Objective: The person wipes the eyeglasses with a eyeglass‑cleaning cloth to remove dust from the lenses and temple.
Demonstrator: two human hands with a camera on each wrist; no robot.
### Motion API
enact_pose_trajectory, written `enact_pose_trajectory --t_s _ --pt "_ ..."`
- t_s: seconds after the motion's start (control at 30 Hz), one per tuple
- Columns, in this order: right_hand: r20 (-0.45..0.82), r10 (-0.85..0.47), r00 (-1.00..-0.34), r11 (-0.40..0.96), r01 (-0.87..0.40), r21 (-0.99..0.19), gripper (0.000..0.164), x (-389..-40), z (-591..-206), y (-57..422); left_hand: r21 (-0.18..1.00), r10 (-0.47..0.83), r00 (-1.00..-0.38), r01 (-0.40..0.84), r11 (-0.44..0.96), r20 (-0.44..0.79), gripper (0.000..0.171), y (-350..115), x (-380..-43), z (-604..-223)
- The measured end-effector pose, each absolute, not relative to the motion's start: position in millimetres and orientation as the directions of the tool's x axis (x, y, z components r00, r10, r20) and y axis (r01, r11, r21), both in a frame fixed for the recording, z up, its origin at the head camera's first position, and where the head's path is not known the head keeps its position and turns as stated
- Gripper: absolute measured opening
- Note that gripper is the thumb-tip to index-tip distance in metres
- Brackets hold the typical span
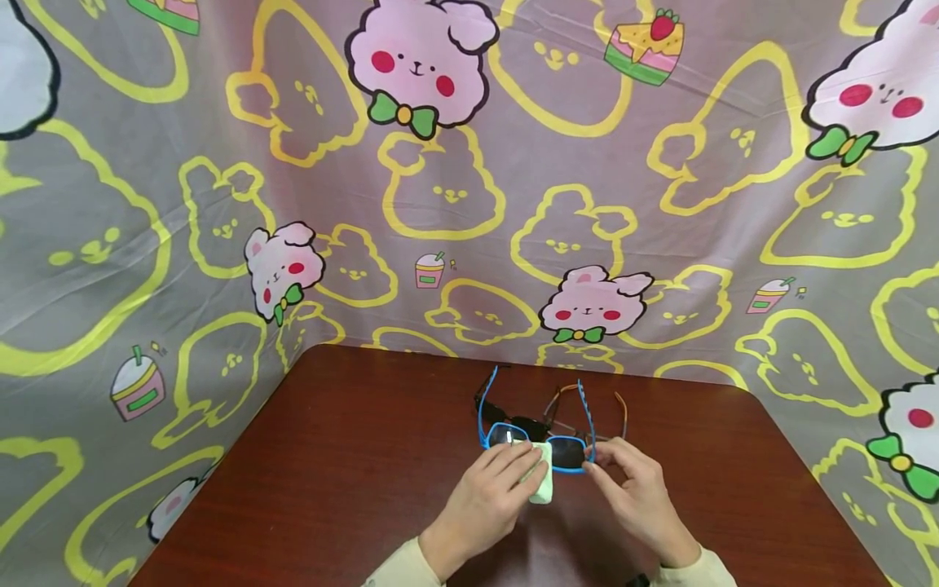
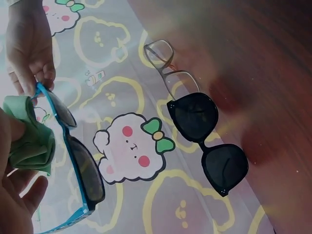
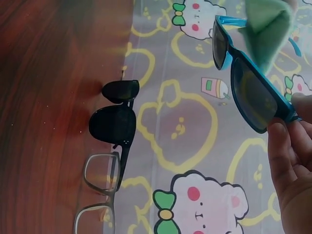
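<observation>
Sunglasses with a bright blue frame [image 1: 567,453] and dark lenses are held up over the table, temples extending away in the head view. My right hand [image 1: 631,489] pinches them at the right hinge corner, thumb and fingers round the frame end in the right wrist view [image 3: 297,161]. A folded pale green cloth [image 1: 541,483] is in my left hand [image 1: 487,493], gripped between thumb and fingers. In both wrist views the cloth lies against the inner side of the frame, near the left lens and the bridge. Part of the left lens is hidden behind it.
Beyond the blue pair, black sunglasses [image 2: 195,117] rest on the brown table [image 1: 352,440]. Beside them are clear-lensed glasses with a thin pale frame [image 3: 113,196], temples orange at the ends. A curtain printed with cartoon rabbits [image 1: 447,163] surrounds the table's back and sides.
</observation>
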State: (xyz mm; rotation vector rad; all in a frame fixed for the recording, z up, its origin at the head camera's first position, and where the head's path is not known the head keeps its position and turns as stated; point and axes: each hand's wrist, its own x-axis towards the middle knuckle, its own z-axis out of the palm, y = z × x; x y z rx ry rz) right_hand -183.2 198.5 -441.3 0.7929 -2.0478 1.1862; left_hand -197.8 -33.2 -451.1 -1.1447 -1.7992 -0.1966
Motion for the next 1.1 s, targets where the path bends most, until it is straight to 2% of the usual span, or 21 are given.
enact_pose_trajectory --t_s 0.17,0.43,0.73,0.93,1.1 --pt "0.768 -0.191 -0.611 0.385 -0.766 -0.514 0.035 -184 -442 198 -0.373 0.647 -0.114 0.737 0.564 0.754 0.042 -31 -198 -450" --pt "0.803 -0.243 -0.545 0.345 -0.822 -0.453 0.044 -187 -444 197 -0.385 0.712 -0.174 0.742 0.549 0.680 0.030 -30 -197 -446" --pt "0.798 -0.229 -0.557 0.317 -0.818 -0.480 0.037 -174 -426 188 -0.383 0.741 -0.197 0.754 0.533 0.642 0.029 -30 -198 -443" --pt "0.762 -0.229 -0.605 0.261 -0.793 -0.551 0.038 -179 -440 195 -0.369 0.749 -0.191 0.776 0.511 0.635 0.023 -29 -198 -439" --pt "0.757 -0.230 -0.612 0.247 -0.789 -0.562 0.039 -180 -444 198 -0.369 0.754 -0.180 0.785 0.497 0.632 0.019 -28 -196 -438"
